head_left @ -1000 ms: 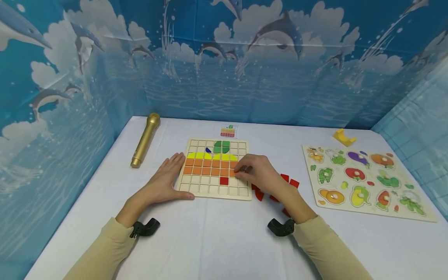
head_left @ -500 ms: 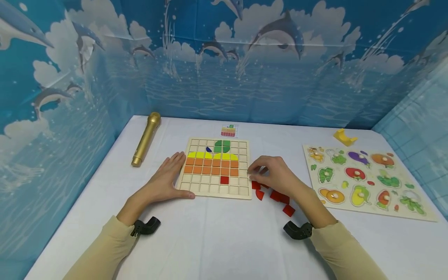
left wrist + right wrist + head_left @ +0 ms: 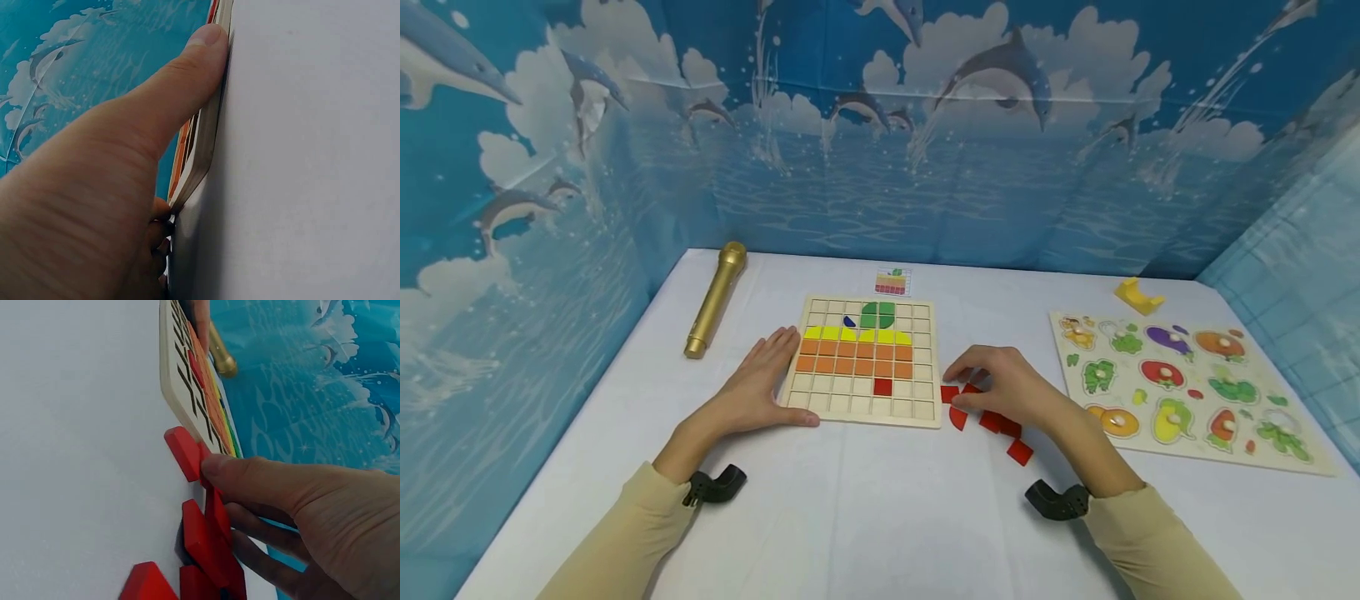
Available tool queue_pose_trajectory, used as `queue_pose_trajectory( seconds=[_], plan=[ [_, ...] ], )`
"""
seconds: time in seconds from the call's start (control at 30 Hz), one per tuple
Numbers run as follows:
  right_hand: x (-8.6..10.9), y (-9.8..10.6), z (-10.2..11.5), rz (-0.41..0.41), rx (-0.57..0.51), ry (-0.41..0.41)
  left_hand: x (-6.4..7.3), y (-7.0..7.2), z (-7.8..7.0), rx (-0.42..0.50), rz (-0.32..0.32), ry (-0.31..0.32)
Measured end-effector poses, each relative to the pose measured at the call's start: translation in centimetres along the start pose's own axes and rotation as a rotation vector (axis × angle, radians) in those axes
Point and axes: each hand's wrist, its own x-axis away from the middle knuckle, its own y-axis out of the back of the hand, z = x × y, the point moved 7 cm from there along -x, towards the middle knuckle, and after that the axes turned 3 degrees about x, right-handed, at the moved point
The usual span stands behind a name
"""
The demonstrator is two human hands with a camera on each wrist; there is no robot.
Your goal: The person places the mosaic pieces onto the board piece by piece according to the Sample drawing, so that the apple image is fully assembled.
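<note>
My left hand (image 3: pixel 751 390) rests along the left side of a wooden grid board (image 3: pixel 848 406), thumb on its front edge and fingers straight. Rows of orange tiles (image 3: pixel 846 365) and yellow pieces (image 3: pixel 857 337) fill part of the grid, with green pieces (image 3: pixel 877 315), a small blue piece (image 3: pixel 848 322) and one red square tile (image 3: pixel 883 387). To the right of the board, my right hand (image 3: pixel 1011 385) is low over loose red pieces (image 3: pixel 998 423), thumb and forefinger apart. In the right wrist view its thumb tip is right at a red piece (image 3: pixel 205 464), beside a red quarter-round piece (image 3: pixel 182 453).
Behind the board lies a small printed card (image 3: pixel 892 282) with a similar pattern. A gold microphone (image 3: pixel 716 302) lies at the left. At the right are a vegetable peg puzzle (image 3: pixel 1198 392) and a yellow curved piece (image 3: pixel 1138 295). A dolphin-print curtain (image 3: pixel 880 167) stands behind the table.
My right hand has moved off the board's right side, rightward and towards me, to the loose red pieces. The left hand stays at the board.
</note>
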Motion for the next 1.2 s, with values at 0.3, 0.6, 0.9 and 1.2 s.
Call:
queue_pose_trajectory(
  seconds=[0.3, 0.6, 0.9, 1.2],
  plan=[
    [0.2, -0.5, 0.0, -0.051, -0.017, 0.003, 0.0, 0.0, -0.2, -0.002, 0.001, 0.001],
    [0.2, -0.5, 0.1, -0.051, 0.000, 0.006, 0.0, 0.2, -0.3, 0.011, -0.003, -0.014],
    [0.1, -0.1, 0.5, -0.043, -0.013, 0.010, -0.1, 0.2, -0.3, 0.036, 0.001, -0.024],
    [-1.7, -0.7, 3.0, -0.031, -0.021, 0.077, 0.1, 0.3, 0.1, 0.055, 0.010, -0.008]
  ],
)
